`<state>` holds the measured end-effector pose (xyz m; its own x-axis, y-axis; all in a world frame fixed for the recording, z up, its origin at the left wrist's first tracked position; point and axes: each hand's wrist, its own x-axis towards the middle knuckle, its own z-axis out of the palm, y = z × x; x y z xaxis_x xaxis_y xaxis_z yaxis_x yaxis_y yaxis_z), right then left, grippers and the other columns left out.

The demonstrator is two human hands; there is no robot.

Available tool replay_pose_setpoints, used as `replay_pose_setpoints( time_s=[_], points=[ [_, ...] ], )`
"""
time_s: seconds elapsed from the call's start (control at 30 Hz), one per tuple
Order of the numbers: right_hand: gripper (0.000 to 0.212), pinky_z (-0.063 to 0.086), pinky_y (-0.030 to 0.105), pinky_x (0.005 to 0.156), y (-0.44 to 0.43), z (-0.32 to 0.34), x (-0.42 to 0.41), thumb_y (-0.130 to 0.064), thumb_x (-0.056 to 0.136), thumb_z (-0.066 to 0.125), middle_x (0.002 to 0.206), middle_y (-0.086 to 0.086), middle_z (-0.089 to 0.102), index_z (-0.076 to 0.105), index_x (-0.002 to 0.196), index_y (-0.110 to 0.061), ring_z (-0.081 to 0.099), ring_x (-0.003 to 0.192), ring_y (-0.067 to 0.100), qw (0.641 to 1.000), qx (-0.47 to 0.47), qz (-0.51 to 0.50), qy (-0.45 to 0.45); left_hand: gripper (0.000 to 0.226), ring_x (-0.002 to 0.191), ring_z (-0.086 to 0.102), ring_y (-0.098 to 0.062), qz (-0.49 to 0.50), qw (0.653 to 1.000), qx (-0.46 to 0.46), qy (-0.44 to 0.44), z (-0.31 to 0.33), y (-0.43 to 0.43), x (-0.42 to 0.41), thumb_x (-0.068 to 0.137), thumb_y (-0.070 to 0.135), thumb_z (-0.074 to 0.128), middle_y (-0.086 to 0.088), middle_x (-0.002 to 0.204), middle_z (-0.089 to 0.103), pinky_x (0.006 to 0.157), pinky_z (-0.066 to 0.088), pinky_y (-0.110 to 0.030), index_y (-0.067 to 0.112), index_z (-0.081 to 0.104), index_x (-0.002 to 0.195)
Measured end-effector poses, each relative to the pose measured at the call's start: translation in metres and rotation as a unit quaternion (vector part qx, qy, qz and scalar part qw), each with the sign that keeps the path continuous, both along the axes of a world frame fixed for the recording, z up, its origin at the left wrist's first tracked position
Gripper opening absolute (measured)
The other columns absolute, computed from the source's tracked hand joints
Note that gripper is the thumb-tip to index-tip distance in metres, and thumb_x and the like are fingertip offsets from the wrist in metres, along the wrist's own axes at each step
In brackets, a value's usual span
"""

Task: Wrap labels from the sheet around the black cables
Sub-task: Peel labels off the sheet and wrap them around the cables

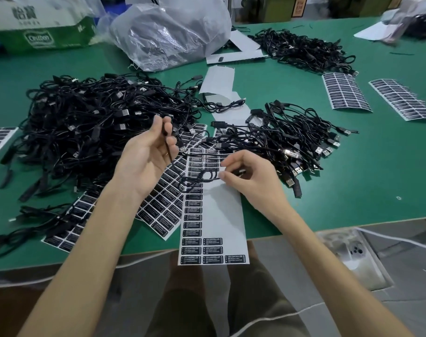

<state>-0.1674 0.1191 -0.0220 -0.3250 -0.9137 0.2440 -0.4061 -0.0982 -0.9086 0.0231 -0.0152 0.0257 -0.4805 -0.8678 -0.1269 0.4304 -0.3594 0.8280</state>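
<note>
Pinching a black cable (168, 152) between thumb and fingers of the raised left hand (146, 156), curling right hand (252, 177) fingertips together, pinching at the label sheet (221, 215)

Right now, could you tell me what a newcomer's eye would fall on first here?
Most likely the big cable heap on the left of the green table, with a smaller heap to the right. Next comes the long label sheet in the middle, hanging over the near edge. Above it, the left hand and the right hand each seem to pinch a cable.
</note>
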Motion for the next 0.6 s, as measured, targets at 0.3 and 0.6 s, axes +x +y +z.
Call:
replay_pose_setpoints(
  time_s=[0.3,0.6],
  points=[
    [0.022,0.053,0.026,0.074,0.001,0.000,0.008,-0.018,0.085,0.084,0.083,-0.008,0.070,0.069,0.101,-0.019,0.065,0.076,0.012,0.998,0.031,0.031,0.054,0.022,0.054,0.037,-0.009,0.011,0.887,-0.330,-0.322,0.004,0.023,-0.014,0.105,0.025,0.059,0.003,0.062,0.046,0.048,0.031,-0.023,0.010,0.074,0.101],
    [0.007,0.053,0.024,0.067,0.000,0.002,0.010,-0.021,0.102,0.062,0.085,-0.006,0.071,0.063,0.109,-0.019,0.068,0.069,0.007,0.996,0.018,0.028,0.084,0.028,0.061,0.051,-0.020,-0.037,0.726,-0.489,-0.483,-0.014,0.027,-0.026,0.111,0.025,0.041,0.002,0.069,0.058,0.063,0.042,-0.040,0.015,0.067,0.112]
  ],
)
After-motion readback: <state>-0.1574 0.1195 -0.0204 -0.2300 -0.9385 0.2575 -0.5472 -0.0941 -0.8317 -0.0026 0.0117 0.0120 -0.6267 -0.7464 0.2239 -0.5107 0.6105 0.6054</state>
